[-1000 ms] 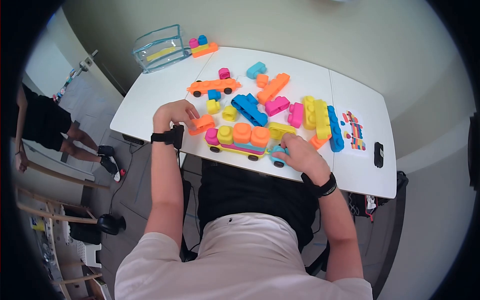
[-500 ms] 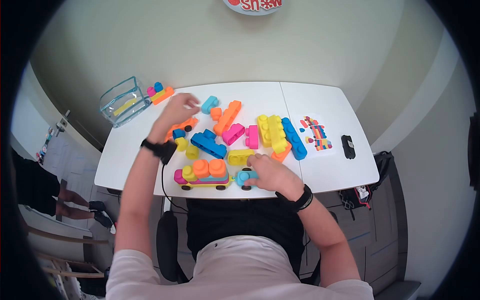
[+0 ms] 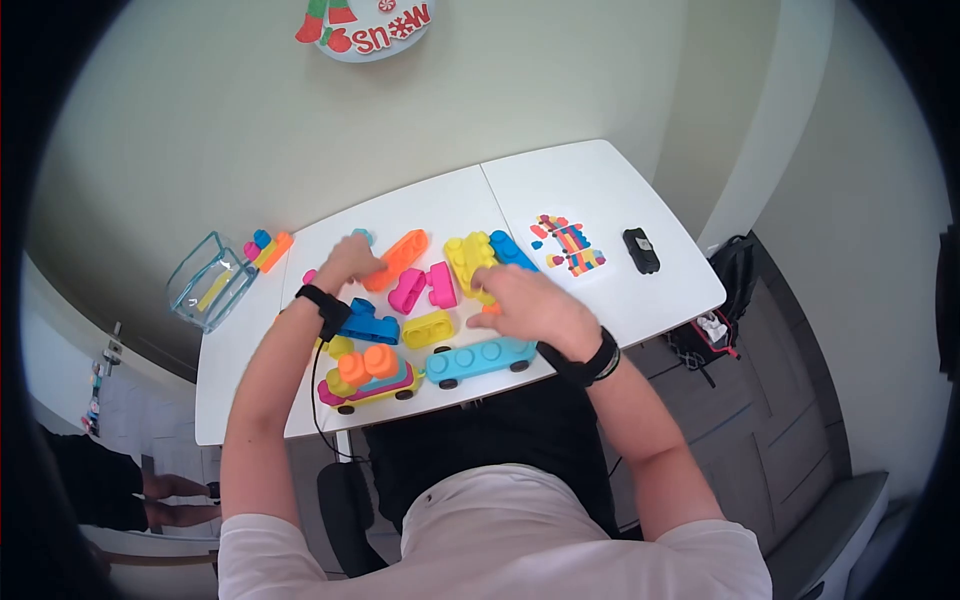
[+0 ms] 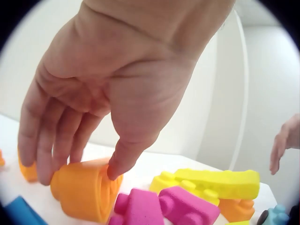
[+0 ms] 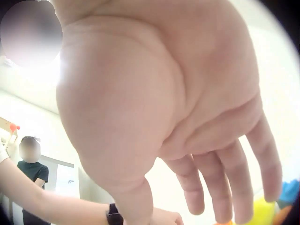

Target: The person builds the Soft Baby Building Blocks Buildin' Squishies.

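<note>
Toward the back of the table, my left hand point(image 3: 350, 262) reaches down with thumb and fingers either side of an orange block point(image 4: 82, 192). The left wrist view shows the thumb tip at its hollow rim and the fingertips along its far side. Magenta blocks point(image 4: 190, 204) lie beside it. My right hand point(image 3: 535, 312) hovers with fingers extended and nothing in them, close to the yellow blocks point(image 3: 462, 258). Below it, a long light-blue wheeled base point(image 3: 485, 357) stands behind a wheeled car point(image 3: 372, 388) stacked with blocks, along the front edge.
A blue block point(image 3: 370, 326) and a yellow block point(image 3: 428, 330) lie mid-table. At right are a long blue block point(image 3: 510, 248), a printed picture sheet point(image 3: 575, 245) and a black case point(image 3: 641, 250). A clear zip bag point(image 3: 210, 285) and a small block stack point(image 3: 268, 252) stand at left.
My left hand has left the front-left blocks and moved back to the orange block. My right hand has let go of the light-blue wheeled base and lifted away from it.
</note>
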Motion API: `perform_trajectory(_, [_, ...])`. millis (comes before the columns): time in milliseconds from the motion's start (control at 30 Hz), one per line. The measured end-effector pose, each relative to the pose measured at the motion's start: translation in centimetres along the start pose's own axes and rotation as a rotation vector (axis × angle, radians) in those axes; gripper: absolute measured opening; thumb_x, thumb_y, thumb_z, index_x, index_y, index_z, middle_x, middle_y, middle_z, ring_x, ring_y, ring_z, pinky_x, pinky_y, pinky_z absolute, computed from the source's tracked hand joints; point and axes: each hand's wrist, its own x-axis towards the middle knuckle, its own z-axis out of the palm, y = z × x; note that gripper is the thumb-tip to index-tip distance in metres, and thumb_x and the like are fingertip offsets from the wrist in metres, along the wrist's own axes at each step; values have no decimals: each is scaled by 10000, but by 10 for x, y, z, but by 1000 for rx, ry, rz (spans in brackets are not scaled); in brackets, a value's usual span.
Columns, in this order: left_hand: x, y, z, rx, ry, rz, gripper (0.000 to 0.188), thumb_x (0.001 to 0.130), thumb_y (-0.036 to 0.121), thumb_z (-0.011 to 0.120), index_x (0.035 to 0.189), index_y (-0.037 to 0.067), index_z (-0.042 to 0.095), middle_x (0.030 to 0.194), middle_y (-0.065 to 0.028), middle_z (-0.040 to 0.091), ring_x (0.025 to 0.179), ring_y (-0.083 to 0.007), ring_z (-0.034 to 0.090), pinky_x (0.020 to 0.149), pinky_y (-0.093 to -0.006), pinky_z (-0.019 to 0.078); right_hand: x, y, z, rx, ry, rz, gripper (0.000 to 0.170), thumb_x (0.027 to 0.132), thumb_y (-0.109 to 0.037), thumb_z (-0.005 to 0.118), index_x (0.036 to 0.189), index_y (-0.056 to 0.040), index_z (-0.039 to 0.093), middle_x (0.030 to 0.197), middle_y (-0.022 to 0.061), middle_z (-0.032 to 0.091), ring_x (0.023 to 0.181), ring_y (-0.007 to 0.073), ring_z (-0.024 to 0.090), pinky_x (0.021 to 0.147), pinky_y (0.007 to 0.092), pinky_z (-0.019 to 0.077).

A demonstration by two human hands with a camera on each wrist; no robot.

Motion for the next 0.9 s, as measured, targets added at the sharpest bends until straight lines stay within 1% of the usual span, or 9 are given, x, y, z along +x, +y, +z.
perform_trajectory(133, [-50,22,-55,-101,356,387,355,827,274,913,1086,38,858,982,-179,832,838,-316,798,796,-413,646,7,11,0,29,538,38,1049,933,-475,866,1692,2,321,1423,361,616,1207,519,702,995,554,594])
perform_trajectory(233, [-144,70,-80,-146,540,668,261,871,134,896,1112,45,850,1056,-124,837,978,-276,768,849,-392,627,2,-1,-15,122,674,-3,1050,939,-473,873,1707,-3,333,1444,325,624,1164,483,725,992,502,598])
perform_trajectory(367, [-201,78,-59,-278,595,917,339,809,90,940,1130,53,838,1141,-105,824,1174,-301,724,957,-381,608,-4,5,-28,-60,568,-389,963,953,-434,874,1682,-5,414,1382,280,674,1136,430,725,998,460,587])
perform_trajectory(433, [-213,73,-41,-258,624,1055,491,754,78,971,1216,68,803,1160,-104,808,1197,-330,711,1007,-405,605,-12,-9,-40,340,-60,-221,790,955,-397,886,1562,-7,564,1303,223,752,1128,312,750,963,444,577])
perform_trajectory(567, [-242,63,-16,-529,363,758,634,743,106,987,1333,99,756,1255,-108,780,1229,-356,699,1060,-439,591,-1,4,-10,119,-149,-197,599,848,-234,951,1332,-34,661,1120,164,763,1076,333,741,915,426,560])
perform_trajectory(667, [-232,22,18,-195,439,706,677,779,113,962,1408,123,713,1315,-130,754,1243,-375,701,1071,-458,579,8,-2,24,-229,-171,-9,620,771,-166,960,1295,-45,652,1181,159,741,1192,340,706,970,447,558])
perform_trajectory(767, [-237,3,25,-90,68,474,610,807,107,927,1383,114,728,1283,-155,761,1236,-383,706,1067,-454,571,18,-12,71,-534,-81,97,648,748,-143,952,1303,-53,631,1248,158,710,1304,352,653,1031,516,545])
perform_trajectory(833, [-240,-11,34,-116,170,479,550,832,79,886,1360,108,736,1249,-160,766,1201,-381,714,1028,-455,577,20,-19,83,-482,-143,104,685,747,-157,966,1318,-29,609,1276,164,695,1307,374,645,1037,557,543])
perform_trajectory(900, [-244,-22,37,-126,183,478,538,828,61,878,1346,110,741,1237,-151,770,1184,-379,717,1017,-456,577,17,-22,106,-484,57,-62,368,893,-71,777,1248,-46,686,1204,153,726,1237,351,687,954,538,562])
